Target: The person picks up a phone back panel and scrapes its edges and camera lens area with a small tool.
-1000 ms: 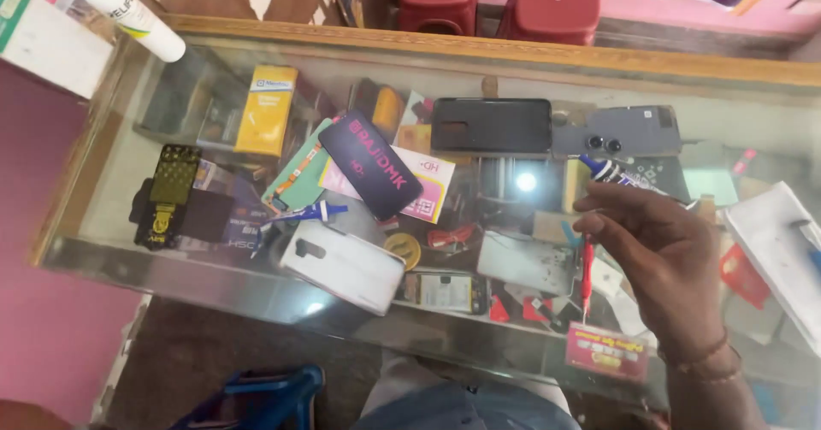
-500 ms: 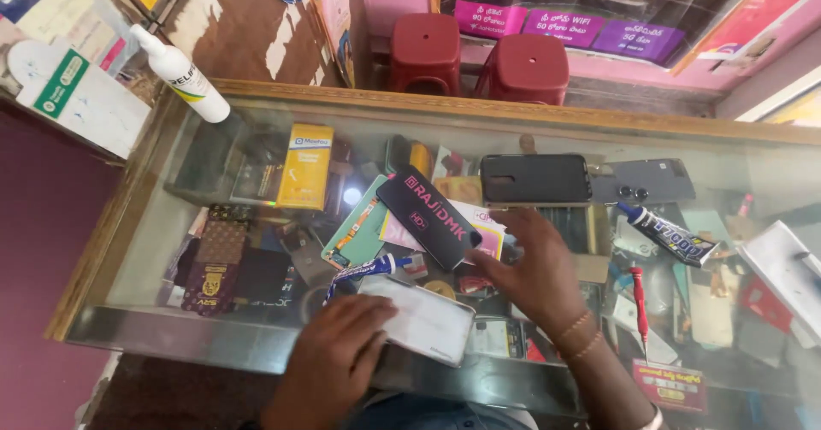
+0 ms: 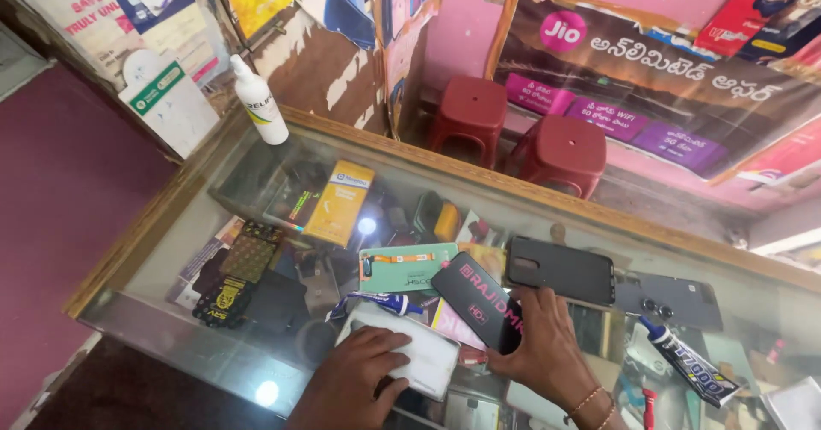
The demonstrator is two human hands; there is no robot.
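My left hand (image 3: 352,380) lies on a flat white box (image 3: 421,360) on the glass counter top (image 3: 171,323), fingers on top and thumb at its near edge. My right hand (image 3: 547,353) grips the lower end of a black flat packet with pink print (image 3: 473,297), which lies slanted beside the box. A small blue-and-white tube (image 3: 376,303) lies just above the box. A dark glue tube with a blue cap (image 3: 689,367) lies on the glass to the right of my right hand, untouched.
On the glass lie a green screen part (image 3: 406,266), a black phone (image 3: 560,269) and a second dark phone (image 3: 676,298). A white bottle (image 3: 259,101) stands at the far left corner. Two red stools (image 3: 560,152) stand behind the counter. Boxes and phone covers fill the case under the glass.
One second ago my right hand held the glue tube; it now lies on the glass. Both hands have come to the white box and black packet. The view has tilted up.
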